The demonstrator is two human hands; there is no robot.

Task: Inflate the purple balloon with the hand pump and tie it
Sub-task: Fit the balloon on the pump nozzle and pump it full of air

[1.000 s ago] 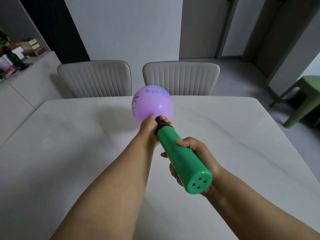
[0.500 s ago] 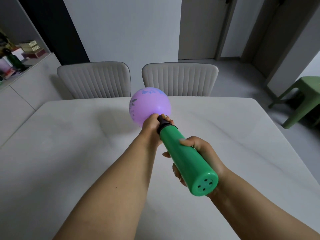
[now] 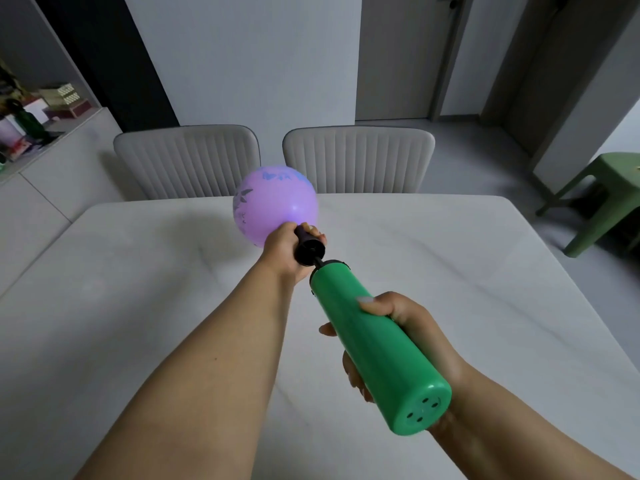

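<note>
A partly inflated purple balloon [image 3: 275, 202] with blue butterfly prints sits on the black nozzle [image 3: 307, 245] of a green hand pump [image 3: 374, 344]. My left hand [image 3: 284, 252] grips the nozzle and the balloon's neck, which is hidden under the fingers. My right hand [image 3: 391, 327] holds the green barrel around its middle. The barrel is drawn back from the nozzle, baring a short length of thin black rod. Everything is held in the air above the white table [image 3: 138, 306].
Two pale ribbed chairs [image 3: 187, 161] [image 3: 360, 157] stand at the table's far edge. A green stool [image 3: 609, 199] is on the floor at the right. A sideboard [image 3: 52, 161] with boxes and bottles runs along the left wall.
My right hand has pulled the green barrel back toward me, exposing the rod behind the nozzle. The balloon looks slightly larger and has drifted a little left.
</note>
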